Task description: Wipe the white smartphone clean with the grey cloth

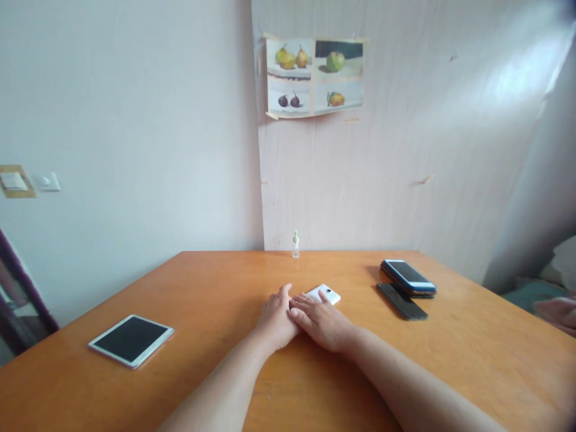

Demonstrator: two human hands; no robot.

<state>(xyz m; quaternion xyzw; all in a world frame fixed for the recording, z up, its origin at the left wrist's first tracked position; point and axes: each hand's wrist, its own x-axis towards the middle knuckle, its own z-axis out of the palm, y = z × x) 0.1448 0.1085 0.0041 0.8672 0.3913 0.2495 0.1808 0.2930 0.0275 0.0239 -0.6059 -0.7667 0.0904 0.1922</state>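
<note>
My left hand [275, 321] and my right hand [323, 323] meet at the middle of the wooden table [216, 300]. The right fingers lie stretched out across the left hand, covering part of its fingers. What shows of the left fingers is extended forward. A white phone [332, 294] lies with its camera side up just beyond the right hand, which hides its near part. I cannot tell whether the fingers touch it. Neither hand visibly grips anything.
A white tablet [131, 340] lies at the left. At the right, a stack of phones [408, 273] stands beside a dark phone [402, 301]. A small clear bottle [296, 246] stands at the far edge. Fruit pictures [315, 77] hang on the wall board.
</note>
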